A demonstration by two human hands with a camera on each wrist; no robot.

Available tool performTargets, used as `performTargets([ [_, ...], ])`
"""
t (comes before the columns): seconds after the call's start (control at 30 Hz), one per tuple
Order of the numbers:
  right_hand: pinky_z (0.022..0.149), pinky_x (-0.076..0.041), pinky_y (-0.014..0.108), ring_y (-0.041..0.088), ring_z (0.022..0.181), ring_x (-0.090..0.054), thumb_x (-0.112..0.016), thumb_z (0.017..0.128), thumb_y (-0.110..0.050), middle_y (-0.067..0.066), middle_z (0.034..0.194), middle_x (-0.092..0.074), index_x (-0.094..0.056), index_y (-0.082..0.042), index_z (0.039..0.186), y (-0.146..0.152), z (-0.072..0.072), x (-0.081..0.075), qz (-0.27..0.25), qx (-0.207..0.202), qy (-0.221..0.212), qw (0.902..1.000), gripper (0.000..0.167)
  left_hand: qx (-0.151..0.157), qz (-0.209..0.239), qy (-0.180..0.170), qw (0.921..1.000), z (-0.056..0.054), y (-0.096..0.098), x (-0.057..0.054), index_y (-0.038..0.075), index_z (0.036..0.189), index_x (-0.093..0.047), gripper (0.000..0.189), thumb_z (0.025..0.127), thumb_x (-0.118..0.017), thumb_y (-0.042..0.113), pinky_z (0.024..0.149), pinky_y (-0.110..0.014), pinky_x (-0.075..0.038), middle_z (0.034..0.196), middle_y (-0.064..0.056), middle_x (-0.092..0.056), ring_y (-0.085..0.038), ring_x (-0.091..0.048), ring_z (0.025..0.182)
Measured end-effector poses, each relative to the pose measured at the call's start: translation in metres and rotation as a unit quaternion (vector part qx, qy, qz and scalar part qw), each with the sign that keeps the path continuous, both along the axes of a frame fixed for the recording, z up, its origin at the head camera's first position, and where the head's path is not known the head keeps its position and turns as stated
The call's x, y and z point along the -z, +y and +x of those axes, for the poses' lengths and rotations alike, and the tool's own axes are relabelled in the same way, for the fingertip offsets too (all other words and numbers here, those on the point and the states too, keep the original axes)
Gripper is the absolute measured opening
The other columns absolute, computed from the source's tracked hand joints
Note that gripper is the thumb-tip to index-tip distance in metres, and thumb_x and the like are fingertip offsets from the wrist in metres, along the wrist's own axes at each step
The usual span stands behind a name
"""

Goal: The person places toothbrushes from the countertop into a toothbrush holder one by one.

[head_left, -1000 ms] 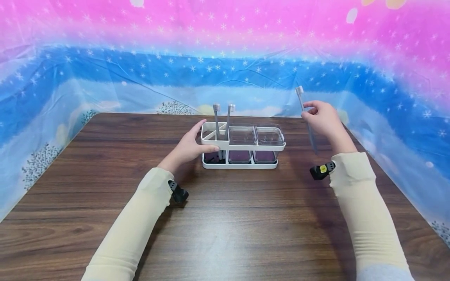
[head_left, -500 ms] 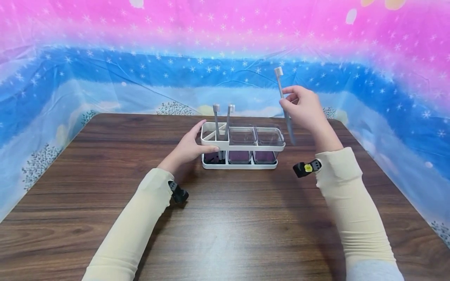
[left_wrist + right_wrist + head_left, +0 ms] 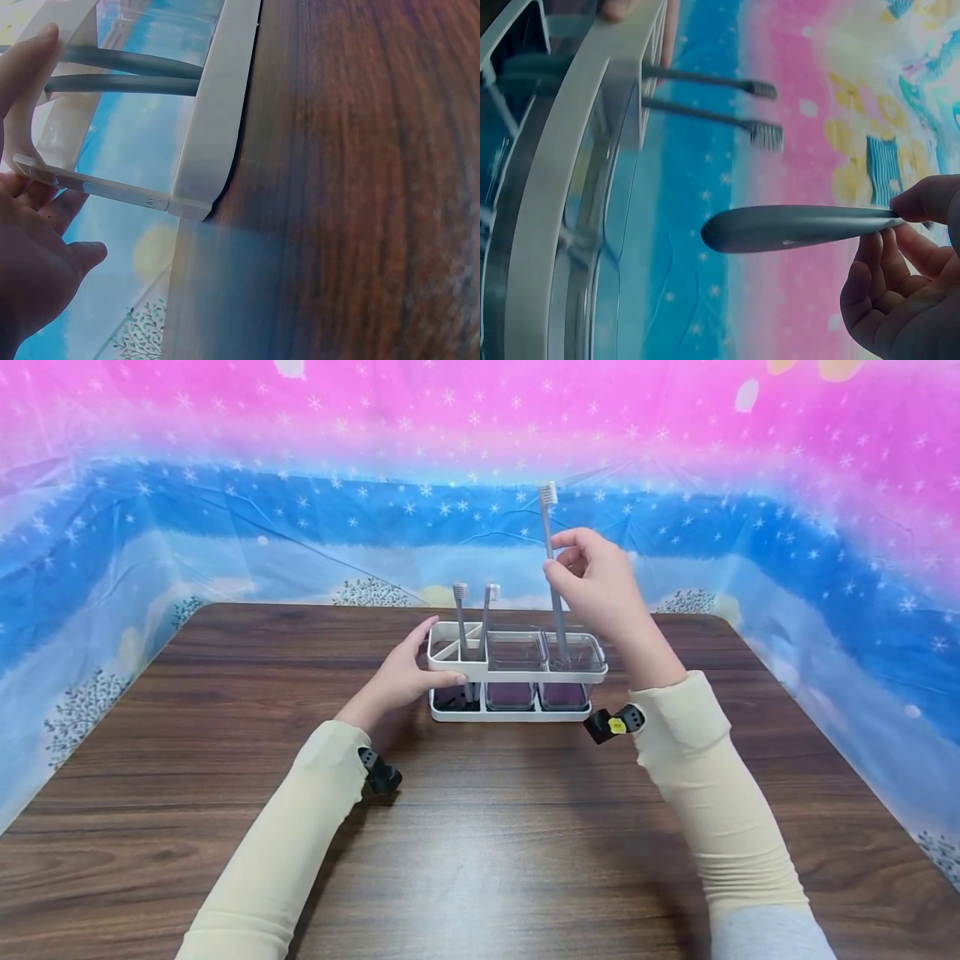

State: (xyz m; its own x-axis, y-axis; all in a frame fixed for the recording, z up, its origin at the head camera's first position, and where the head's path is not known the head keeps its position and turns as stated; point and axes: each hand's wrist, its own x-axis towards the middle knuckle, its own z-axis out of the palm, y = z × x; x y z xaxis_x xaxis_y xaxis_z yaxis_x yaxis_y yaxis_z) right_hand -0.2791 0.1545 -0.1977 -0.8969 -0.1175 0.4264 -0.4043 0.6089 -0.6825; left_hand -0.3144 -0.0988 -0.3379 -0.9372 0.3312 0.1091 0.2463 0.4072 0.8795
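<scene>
A white two-tier toothbrush holder (image 3: 534,677) stands on the table. My left hand (image 3: 396,678) grips its left end, thumb across the front of the upper frame and fingers around the far side. Two grey toothbrushes (image 3: 461,620) stand heads up in the divided left section; their handles (image 3: 135,61) show below it in the left wrist view. In my right hand (image 3: 600,583), thumb and fingertips pinch a third grey toothbrush (image 3: 557,597), head up. Its rounded handle end (image 3: 727,229) hangs above the holder's right half, apart from the rim in the right wrist view.
Two clear cups (image 3: 517,652) sit side by side in the holder's middle and right places. The brown wooden table (image 3: 465,827) ends just behind the holder. Beyond it hangs a pink and blue snowflake cloth (image 3: 300,510).
My right hand has moved left with the toothbrush, up and over the right side of the holder, and the brush now stands more upright. My left hand and the holder have stayed still.
</scene>
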Motion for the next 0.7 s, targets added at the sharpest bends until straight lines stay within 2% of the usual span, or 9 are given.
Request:
performTargets([
  [0.2, 0.074, -0.045, 0.031, 0.023, 0.085, -0.057, -0.055, 0.095, -0.017, 0.014, 0.1, -0.063, -0.057, -0.002, 0.125, -0.022, 0.005, 0.001, -0.013, -0.026, 0.013, 0.9995, 0.033, -0.001, 0.0, 0.0, 1.0, 0.0, 0.0, 0.0, 0.024, 0.156, -0.014, 0.104, 0.078, -0.081, 0.036, 0.114, -0.05, -0.024, 0.157, -0.008, -0.025, -0.024, -0.025, 0.143],
  [0.4, 0.065, -0.043, 0.028, 0.02, 0.074, -0.053, -0.055, 0.094, -0.012, 0.012, 0.094, -0.064, -0.058, -0.001, 0.12, -0.041, 0.006, 0.007, -0.031, -0.055, 0.046, 0.997, 0.028, -0.001, 0.001, 0.001, 1.0, 0.0, 0.001, 0.0, 0.024, 0.156, -0.014, 0.103, 0.078, -0.081, 0.037, 0.114, -0.049, -0.025, 0.158, -0.008, -0.024, -0.024, -0.025, 0.143],
  [0.7, 0.064, -0.049, 0.025, 0.017, 0.069, -0.055, -0.055, 0.094, -0.006, 0.013, 0.089, -0.064, -0.06, 0.003, 0.111, -0.057, 0.005, 0.018, -0.074, -0.074, 0.076, 0.9916, 0.02, -0.002, -0.002, 0.005, 1.0, -0.002, 0.001, 0.001, 0.022, 0.156, -0.015, 0.103, 0.078, -0.08, 0.037, 0.114, -0.049, -0.025, 0.157, -0.009, -0.025, -0.025, -0.023, 0.144],
])
